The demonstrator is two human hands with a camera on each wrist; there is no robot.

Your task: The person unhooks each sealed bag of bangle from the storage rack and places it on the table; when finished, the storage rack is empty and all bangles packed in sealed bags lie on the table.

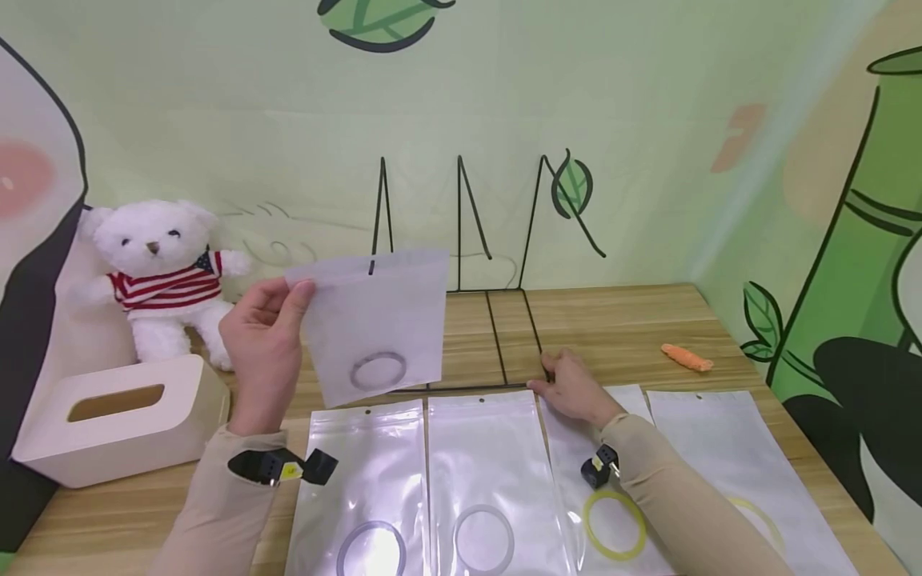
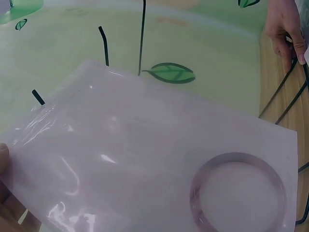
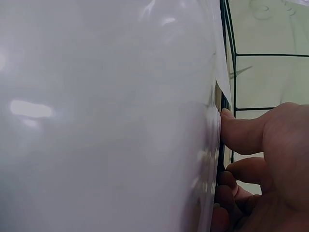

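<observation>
My left hand (image 1: 266, 336) pinches the upper left corner of a white plastic zip bag (image 1: 374, 320) between thumb and fingers. A grey ring (image 1: 378, 370) shows in the bag's lower part. The bag hangs upright at the leftmost prong of a black wire rack (image 1: 459, 216), and that prong's dark tip shows in front of its top edge. In the left wrist view the bag (image 2: 145, 130) covers much of the scene. My right hand (image 1: 576, 388) grips the front right corner of the rack's base. In the right wrist view its thumb (image 3: 246, 135) and fingers close round the wire.
Several more bags lie along the table's front, among them one with a grey ring (image 1: 370, 548) and one with a yellow ring (image 1: 615, 524). A white teddy bear (image 1: 166, 280) and a tissue box (image 1: 122, 424) stand left. An orange object (image 1: 687, 358) lies right.
</observation>
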